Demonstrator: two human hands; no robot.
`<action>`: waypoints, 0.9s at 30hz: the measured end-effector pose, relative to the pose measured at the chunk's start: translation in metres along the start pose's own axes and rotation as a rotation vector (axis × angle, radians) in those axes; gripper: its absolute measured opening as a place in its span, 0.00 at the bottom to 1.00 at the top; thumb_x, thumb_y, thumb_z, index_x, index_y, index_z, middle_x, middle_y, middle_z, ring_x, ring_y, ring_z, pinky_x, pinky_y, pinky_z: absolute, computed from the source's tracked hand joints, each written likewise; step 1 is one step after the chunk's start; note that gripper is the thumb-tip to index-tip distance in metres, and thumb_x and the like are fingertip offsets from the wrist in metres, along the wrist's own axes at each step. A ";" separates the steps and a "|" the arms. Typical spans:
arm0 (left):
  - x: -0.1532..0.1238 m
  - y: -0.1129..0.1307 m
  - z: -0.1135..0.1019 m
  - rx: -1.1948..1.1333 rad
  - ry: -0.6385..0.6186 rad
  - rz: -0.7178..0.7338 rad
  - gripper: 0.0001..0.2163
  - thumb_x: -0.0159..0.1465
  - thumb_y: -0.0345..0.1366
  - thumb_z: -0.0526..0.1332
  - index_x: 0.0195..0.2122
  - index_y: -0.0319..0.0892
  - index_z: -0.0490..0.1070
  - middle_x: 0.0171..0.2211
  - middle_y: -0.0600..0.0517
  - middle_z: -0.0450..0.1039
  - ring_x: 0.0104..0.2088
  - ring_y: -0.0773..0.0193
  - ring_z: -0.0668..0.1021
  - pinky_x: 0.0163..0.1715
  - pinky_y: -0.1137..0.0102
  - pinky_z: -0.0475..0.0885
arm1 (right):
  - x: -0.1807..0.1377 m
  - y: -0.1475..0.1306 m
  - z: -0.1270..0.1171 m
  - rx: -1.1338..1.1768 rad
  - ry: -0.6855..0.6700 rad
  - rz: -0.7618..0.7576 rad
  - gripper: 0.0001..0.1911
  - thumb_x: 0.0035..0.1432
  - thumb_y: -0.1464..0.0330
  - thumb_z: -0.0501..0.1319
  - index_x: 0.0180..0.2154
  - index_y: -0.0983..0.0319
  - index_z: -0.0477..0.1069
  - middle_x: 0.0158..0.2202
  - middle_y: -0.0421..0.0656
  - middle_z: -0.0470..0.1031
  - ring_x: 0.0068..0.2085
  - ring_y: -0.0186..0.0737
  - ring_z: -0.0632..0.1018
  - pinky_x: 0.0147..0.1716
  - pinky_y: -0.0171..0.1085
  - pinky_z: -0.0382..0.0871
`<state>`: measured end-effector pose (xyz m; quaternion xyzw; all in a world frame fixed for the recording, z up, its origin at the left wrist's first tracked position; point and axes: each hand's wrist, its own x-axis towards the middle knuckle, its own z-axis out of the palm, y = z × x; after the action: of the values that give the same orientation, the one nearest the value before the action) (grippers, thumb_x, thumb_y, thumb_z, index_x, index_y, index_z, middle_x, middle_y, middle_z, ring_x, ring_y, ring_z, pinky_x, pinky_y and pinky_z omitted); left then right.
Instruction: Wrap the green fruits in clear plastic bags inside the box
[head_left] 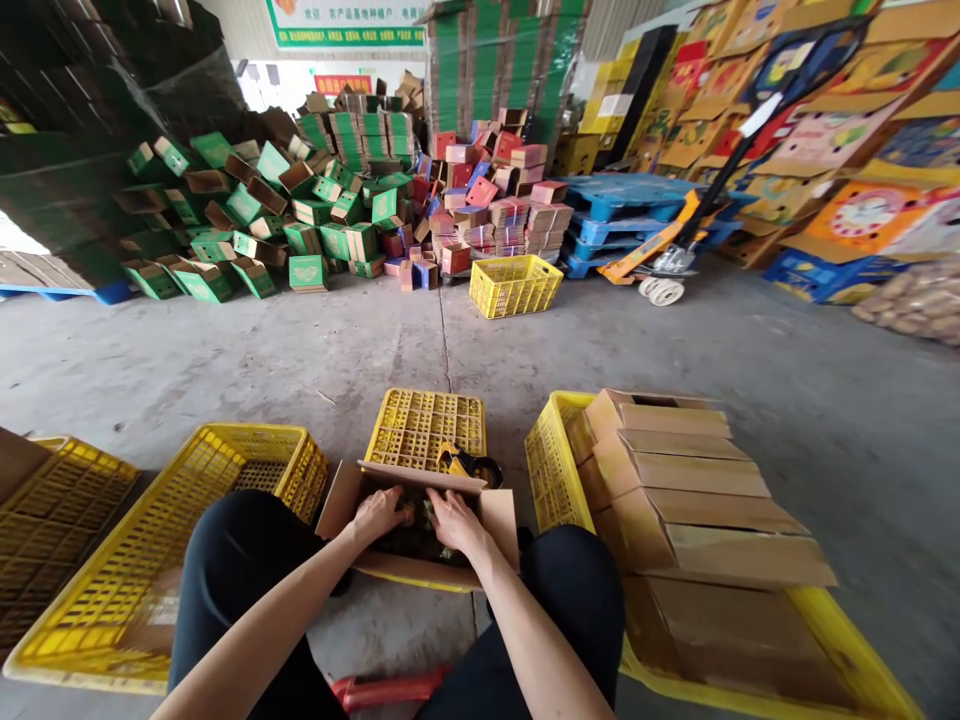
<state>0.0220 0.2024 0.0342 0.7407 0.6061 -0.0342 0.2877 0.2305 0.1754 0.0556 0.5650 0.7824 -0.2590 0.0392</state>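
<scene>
An open cardboard box (pixel 499 515) stands between my knees with its flaps spread outward. Dark greenish, lumpy produce fills it; its kind is too small and shadowed to make out. My left hand (pixel 381 513) reaches in from the left, fingers slightly bent and resting on the contents. From the right, my right hand (pixel 456 520) lies on the same produce with its fingers stretched out and apart. Just behind the box, a yellow and black tape dispenser (pixel 469 463) rests on an overturned yellow crate (pixel 427 415). Yellow plastic shows beneath the box's near edge.
On my right, a yellow crate (pixel 544 465) holds several closed cardboard boxes (pixel 720 510). A yellow crate (pixel 247 440) stands at my left. Ahead are another yellow crate (pixel 517 285), heaped green cartons (pixel 307 272), blue pallets (pixel 622 195) and a pallet jack (pixel 682 240).
</scene>
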 end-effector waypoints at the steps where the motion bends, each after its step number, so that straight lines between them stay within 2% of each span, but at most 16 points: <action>1: 0.002 0.001 0.000 -0.008 0.010 -0.009 0.16 0.68 0.34 0.67 0.56 0.40 0.79 0.55 0.38 0.84 0.59 0.44 0.83 0.57 0.59 0.77 | 0.002 0.000 0.000 -0.008 0.004 0.029 0.33 0.66 0.77 0.61 0.71 0.67 0.67 0.68 0.62 0.74 0.67 0.58 0.77 0.66 0.48 0.70; 4: 0.004 0.005 -0.002 -0.049 0.055 -0.013 0.15 0.65 0.28 0.66 0.52 0.41 0.83 0.54 0.41 0.85 0.59 0.47 0.83 0.59 0.61 0.76 | 0.004 0.000 0.000 -0.025 0.009 0.080 0.25 0.69 0.74 0.61 0.65 0.67 0.72 0.64 0.62 0.77 0.63 0.56 0.80 0.62 0.45 0.74; 8: 0.005 0.009 -0.007 -0.128 0.110 0.020 0.15 0.66 0.24 0.62 0.47 0.43 0.86 0.49 0.48 0.87 0.54 0.54 0.85 0.59 0.65 0.76 | 0.001 0.000 0.002 -0.043 0.005 0.099 0.16 0.68 0.73 0.63 0.56 0.65 0.78 0.59 0.60 0.80 0.60 0.57 0.81 0.61 0.47 0.75; 12: 0.005 0.008 -0.012 -0.179 0.141 0.021 0.17 0.70 0.25 0.57 0.54 0.40 0.82 0.50 0.47 0.86 0.51 0.60 0.86 0.54 0.69 0.78 | -0.005 -0.002 0.007 -0.047 0.007 0.079 0.12 0.66 0.75 0.64 0.50 0.63 0.82 0.68 0.58 0.73 0.70 0.61 0.71 0.64 0.50 0.71; 15: -0.002 -0.003 -0.015 -0.144 0.142 0.019 0.19 0.71 0.24 0.54 0.57 0.39 0.79 0.55 0.44 0.84 0.56 0.59 0.83 0.59 0.68 0.75 | -0.004 -0.001 0.009 -0.021 -0.012 0.070 0.11 0.65 0.73 0.66 0.49 0.64 0.82 0.65 0.58 0.76 0.66 0.60 0.75 0.65 0.50 0.70; 17: -0.011 -0.013 -0.016 -0.092 0.108 0.019 0.19 0.68 0.21 0.56 0.55 0.39 0.79 0.56 0.42 0.82 0.60 0.54 0.81 0.62 0.64 0.73 | 0.000 0.001 0.009 -0.001 -0.015 0.073 0.14 0.67 0.71 0.65 0.52 0.65 0.81 0.62 0.59 0.78 0.64 0.59 0.78 0.66 0.48 0.68; 22: -0.027 -0.026 -0.011 0.022 -0.105 0.057 0.18 0.53 0.21 0.70 0.45 0.43 0.83 0.49 0.44 0.84 0.53 0.46 0.85 0.54 0.64 0.77 | 0.006 -0.001 0.004 0.031 0.017 0.102 0.27 0.69 0.70 0.64 0.67 0.71 0.70 0.70 0.64 0.70 0.72 0.56 0.71 0.68 0.42 0.66; 24: -0.028 -0.025 -0.009 0.065 -0.143 0.058 0.18 0.53 0.21 0.70 0.44 0.43 0.82 0.51 0.44 0.83 0.54 0.45 0.84 0.54 0.64 0.77 | 0.005 -0.003 0.002 0.036 0.027 0.118 0.25 0.70 0.72 0.62 0.66 0.70 0.70 0.69 0.64 0.72 0.71 0.55 0.73 0.67 0.41 0.68; 27: -0.028 -0.022 -0.007 0.120 -0.159 0.048 0.13 0.58 0.22 0.66 0.41 0.44 0.82 0.51 0.43 0.83 0.55 0.46 0.84 0.54 0.63 0.76 | 0.001 -0.004 -0.001 0.035 0.031 0.159 0.19 0.68 0.77 0.61 0.59 0.69 0.77 0.59 0.63 0.81 0.62 0.56 0.81 0.60 0.43 0.73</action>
<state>-0.0078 0.1836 0.0430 0.7658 0.5605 -0.1223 0.2905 0.2269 0.1759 0.0576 0.6299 0.7309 -0.2599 0.0377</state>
